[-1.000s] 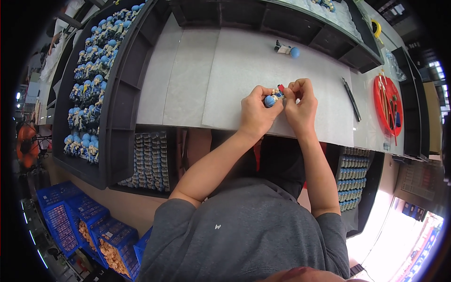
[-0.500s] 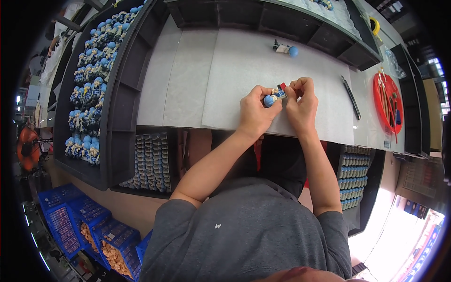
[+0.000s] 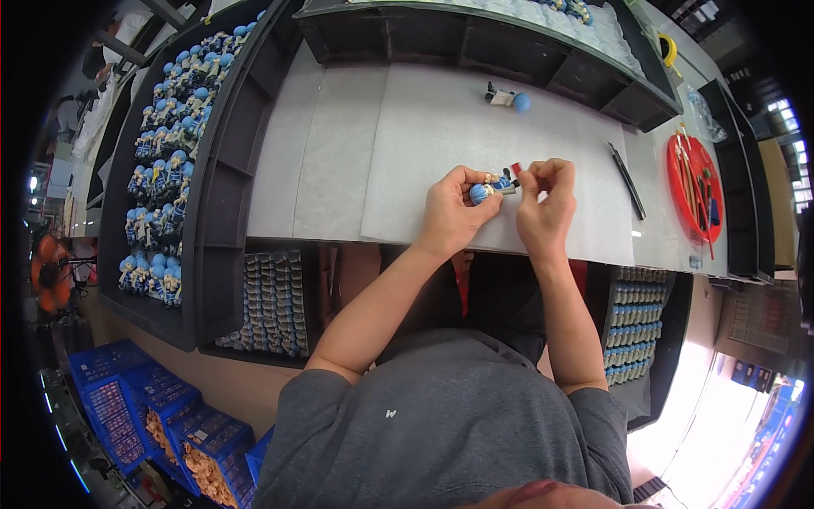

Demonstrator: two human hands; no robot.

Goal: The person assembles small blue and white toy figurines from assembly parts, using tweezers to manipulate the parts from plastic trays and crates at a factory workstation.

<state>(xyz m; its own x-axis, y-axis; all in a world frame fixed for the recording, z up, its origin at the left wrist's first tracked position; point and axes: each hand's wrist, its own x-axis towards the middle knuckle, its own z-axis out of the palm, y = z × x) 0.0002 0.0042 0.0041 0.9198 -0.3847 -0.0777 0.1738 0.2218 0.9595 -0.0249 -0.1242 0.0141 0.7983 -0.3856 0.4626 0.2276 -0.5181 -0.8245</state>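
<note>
Between the thumb and fingers of my left hand (image 3: 454,212) lies a small figurine (image 3: 484,192) with a light-blue rounded head, its dark feet pointing right. My right hand (image 3: 547,204) is closed in a pinch just to the right of the feet. A small flat red piece (image 3: 516,170) sticks out from its fingertips, a little apart from the figurine. What the red piece is, I cannot make out. A second blue-headed figurine (image 3: 509,98) lies on its side on the white sheet (image 3: 424,153), beyond my hands.
Black trays of figurines stand at the left (image 3: 222,204) and far edge (image 3: 509,49). A dark pen-like tool (image 3: 627,181) lies at the right, near a red dish (image 3: 678,191) of brushes. Lower trays (image 3: 275,301) flank my lap; blue crates (image 3: 191,416) stand on the left.
My right hand has drawn slightly away from the figurine with the red piece. My left hand still holds the figurine, now a little lower and farther left in view.
</note>
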